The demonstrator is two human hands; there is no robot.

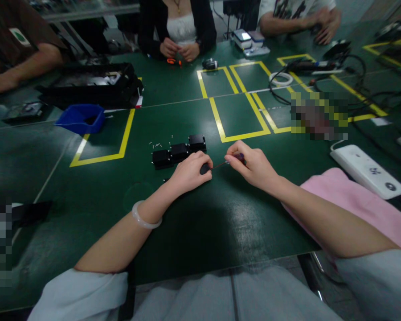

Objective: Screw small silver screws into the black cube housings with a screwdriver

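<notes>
My left hand (194,171) is closed around a small black part (205,169), pressing it close to the green table. In my right hand (252,165) is a screwdriver, its dark handle (239,158) between the fingers. The thin shaft (219,166) points left, and its tip meets or nearly meets the black part; the exact contact is too small to tell. Just beyond my left hand, three black box-shaped parts (178,151) stand in a slanting row. Several tiny screws (157,145) lie scattered behind them.
A blue bin (82,118) and a large black housing (93,84) stand at the left. To my right lie a white power strip (368,170) and pink cloth (341,191). Yellow tape outlines (245,135) mark the table (200,240). Co-workers sit across, one near orange-handled scissors or pliers (173,62).
</notes>
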